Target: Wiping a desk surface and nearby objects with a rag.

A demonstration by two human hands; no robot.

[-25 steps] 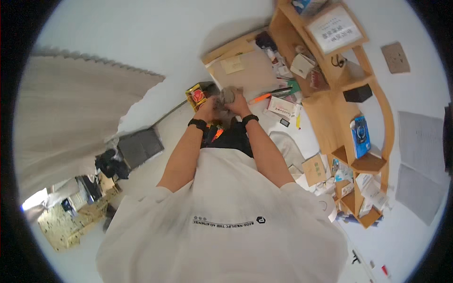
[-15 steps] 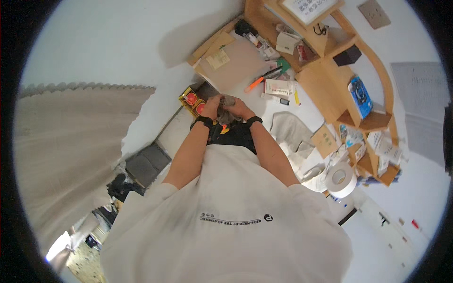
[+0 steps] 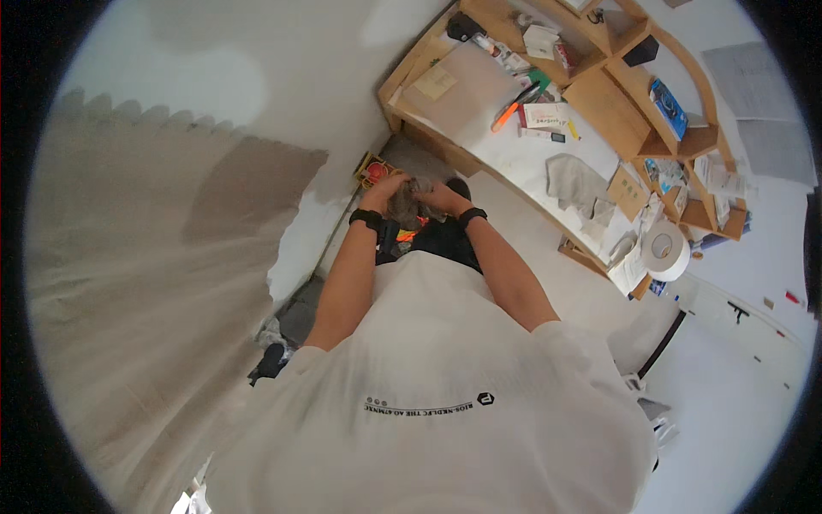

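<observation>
A crumpled grey-brown cloth (image 3: 401, 204) is bunched between my two hands, low in front of my body. My left hand (image 3: 385, 190) grips its left side with bent fingers, close by a yellow box (image 3: 372, 170) holding red round items. My right hand (image 3: 447, 199) has its fingers closed on the cloth's right part. Below the cloth, bright orange shapes (image 3: 411, 236) show against my dark lower clothing, too small to identify.
A wooden desk (image 3: 475, 159) at upper right holds papers, pens, a grey cloth (image 3: 572, 182) and a white tape roll (image 3: 665, 251), backed by wooden shelving (image 3: 604, 98). A beige curtain (image 3: 145, 283) fills the left side. A dark grey object (image 3: 300, 310) lies low beside it.
The view has shifted, showing the desk higher with its front edge and the floor beside it, and more curtain. My hands stay on the cloth and appear slightly farther right.
</observation>
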